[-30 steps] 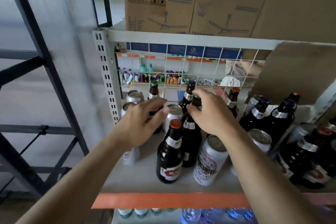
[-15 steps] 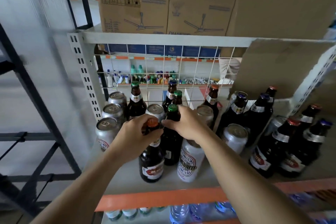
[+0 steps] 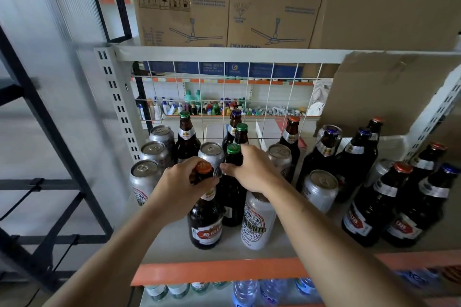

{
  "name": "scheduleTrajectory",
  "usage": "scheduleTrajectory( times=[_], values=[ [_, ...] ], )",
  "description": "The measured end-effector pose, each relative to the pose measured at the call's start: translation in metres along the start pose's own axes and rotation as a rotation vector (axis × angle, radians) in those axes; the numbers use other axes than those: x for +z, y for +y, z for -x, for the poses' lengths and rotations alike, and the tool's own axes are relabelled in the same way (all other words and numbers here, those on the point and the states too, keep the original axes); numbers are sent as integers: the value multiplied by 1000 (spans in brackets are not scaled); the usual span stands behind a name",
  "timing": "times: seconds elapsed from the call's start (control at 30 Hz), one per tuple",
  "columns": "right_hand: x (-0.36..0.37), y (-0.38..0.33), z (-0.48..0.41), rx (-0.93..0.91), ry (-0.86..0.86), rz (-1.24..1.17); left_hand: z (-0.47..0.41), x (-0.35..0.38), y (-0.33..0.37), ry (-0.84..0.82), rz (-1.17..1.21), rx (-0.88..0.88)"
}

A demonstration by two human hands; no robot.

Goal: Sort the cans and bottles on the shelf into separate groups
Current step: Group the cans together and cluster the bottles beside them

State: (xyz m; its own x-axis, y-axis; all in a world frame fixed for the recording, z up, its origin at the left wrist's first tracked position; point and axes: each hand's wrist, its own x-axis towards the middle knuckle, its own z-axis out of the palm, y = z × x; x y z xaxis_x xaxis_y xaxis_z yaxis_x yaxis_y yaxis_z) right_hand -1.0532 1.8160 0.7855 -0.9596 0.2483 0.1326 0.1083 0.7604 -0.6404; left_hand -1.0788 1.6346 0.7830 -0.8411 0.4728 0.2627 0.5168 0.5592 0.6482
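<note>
Three cardboard boxes sit on the upper board, the left box [image 3: 180, 5] and the middle box [image 3: 273, 5] each printed with a ceiling fan, the plain right box [image 3: 389, 2] beside them; a loose cardboard sheet [image 3: 381, 92] leans at far right; behind, a white wire grid [image 3: 224, 97] fronts a distant rack of small bottles [image 3: 214, 108]; a black metal frame [image 3: 47, 147] stands left; clear water bottles [image 3: 245, 291] lie below.

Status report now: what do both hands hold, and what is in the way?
Left hand shut on orange-cap bottle neck. Right hand shut on green-cap bottle neck. White can stands under right wrist; cans and bottles unsorted.
</note>
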Motion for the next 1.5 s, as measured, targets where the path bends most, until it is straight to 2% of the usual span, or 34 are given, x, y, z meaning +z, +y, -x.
scheduleTrajectory(
  times=[0.13, 0.33, 0.43, 0.57, 0.7, 0.87, 1.0, 1.17, 1.5],
  values=[
    [-3, 5, 4, 12, -17, 4, 3, 2, -1, 20, 28, -5],
    [-16, 29, 39, 79, -231, 145, 6, 8, -10, 8, 69, -44],
    [-8, 43, 64, 61, -71, 93, 7, 10, -12, -4, 60, -45],
    [14, 52, 79, 62, 175, -148, 10, 13, -10, -48, 13, -68],
    [20, 56, 83, 97, 316, -124, 15, 17, -9, -18, 10, -53],
    [-14, 37, 79, 48, 364, -74, 17, 19, -10, -5, 9, -38],
    [-43, 7, 71, -44, 327, -37, 16, 19, -12, -16, 14, -44],
    [-49, -19, 63, -64, 273, 20, 14, 16, -12, -32, -2, -36],
    [-81, -67, 69, -180, 351, -3, 19, 23, -11, -22, 27, -98]
  ],
)
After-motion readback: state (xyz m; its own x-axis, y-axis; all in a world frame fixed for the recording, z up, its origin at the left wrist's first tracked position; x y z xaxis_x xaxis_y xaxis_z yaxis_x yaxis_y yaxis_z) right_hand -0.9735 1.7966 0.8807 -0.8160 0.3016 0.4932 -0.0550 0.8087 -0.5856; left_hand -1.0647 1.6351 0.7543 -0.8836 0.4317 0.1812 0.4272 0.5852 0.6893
